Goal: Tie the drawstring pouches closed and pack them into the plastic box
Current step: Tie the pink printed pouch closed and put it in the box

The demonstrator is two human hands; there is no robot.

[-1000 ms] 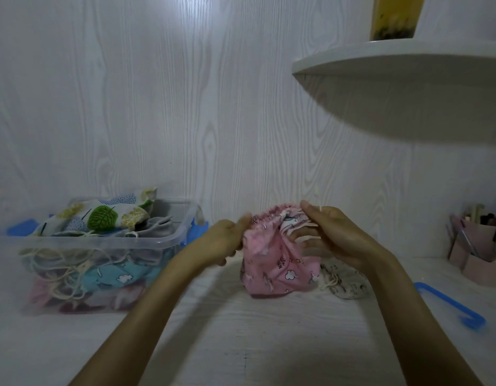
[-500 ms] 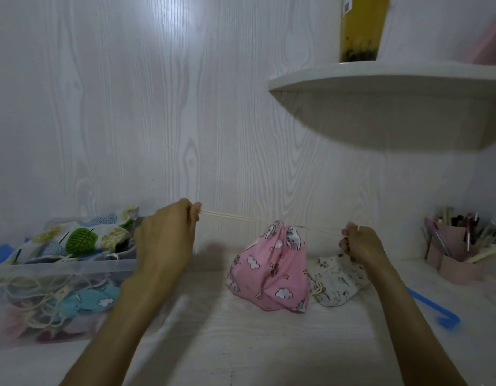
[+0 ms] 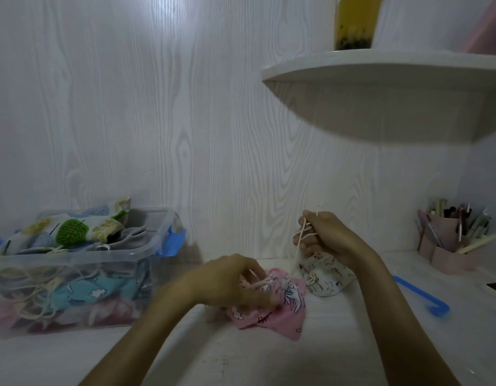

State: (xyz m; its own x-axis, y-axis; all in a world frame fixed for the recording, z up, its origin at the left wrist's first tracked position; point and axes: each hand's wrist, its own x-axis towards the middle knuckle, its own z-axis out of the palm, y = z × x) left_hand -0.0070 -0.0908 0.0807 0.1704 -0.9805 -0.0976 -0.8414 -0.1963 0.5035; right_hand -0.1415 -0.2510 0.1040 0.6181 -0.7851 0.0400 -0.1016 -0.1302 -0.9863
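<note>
Now the pink pouch (image 3: pixel 271 307) is pinned on the table (image 3: pixel 241 358) beside the plastic box (image 3: pixel 82 277), its cord (image 3: pixel 298 247) pinched by the left hand (image 3: pixel 230 280) and clenched, raised, in the right hand (image 3: pixel 324 235); a white pouch (image 3: pixel 327 280) is seen behind.

Hands drawn back together, left hand (image 3: pixel 230 280) lowered onto pink pouch (image 3: pixel 280 307), cord slack
</note>
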